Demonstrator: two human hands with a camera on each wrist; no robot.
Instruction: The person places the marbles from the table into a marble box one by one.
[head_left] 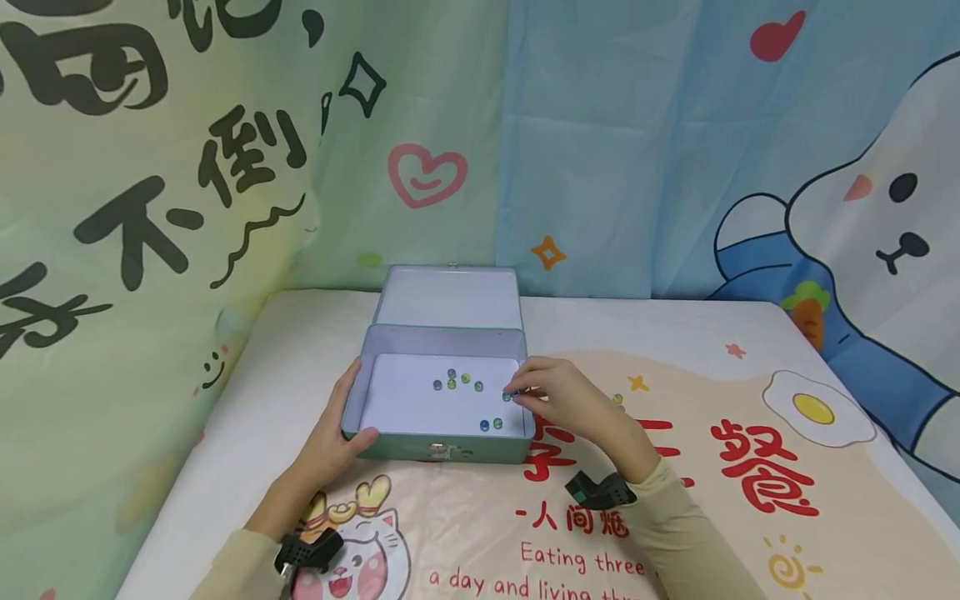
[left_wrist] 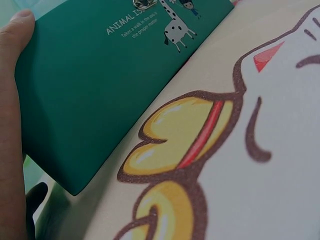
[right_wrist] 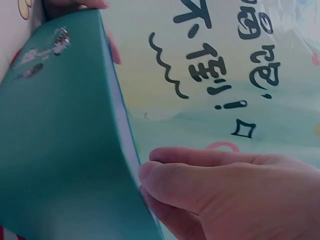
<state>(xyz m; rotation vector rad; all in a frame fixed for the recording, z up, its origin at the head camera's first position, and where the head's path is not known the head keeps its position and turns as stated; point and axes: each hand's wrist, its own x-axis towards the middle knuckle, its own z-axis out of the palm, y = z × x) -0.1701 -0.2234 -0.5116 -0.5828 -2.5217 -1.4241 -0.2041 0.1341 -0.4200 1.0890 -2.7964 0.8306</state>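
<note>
An open tin box (head_left: pixel 442 447), green outside and pale lilac inside, sits on the table with several blue and green glass marbles (head_left: pixel 452 384) loose on its floor. My left hand (head_left: pixel 333 433) grips its left side, thumb over the front corner; the left wrist view shows the green front wall (left_wrist: pixel 90 90) beside that hand. Over the right rim reaches my right hand (head_left: pixel 558 392), its fingertips pinching a small dark-blue marble (head_left: pixel 515 392) just inside. Right beside them is a greenish marble (head_left: pixel 507 397). In the right wrist view, the box wall hides the fingertips' ends.
The box's lid (head_left: pixel 450 297) stands tipped back behind it, near the printed curtain (head_left: pixel 585 150). A green marble (head_left: pixel 618 399) lies on the printed tablecloth (head_left: pixel 712 517) to the right, partly behind my right hand. A metal clasp (head_left: pixel 441 451) is on the box front.
</note>
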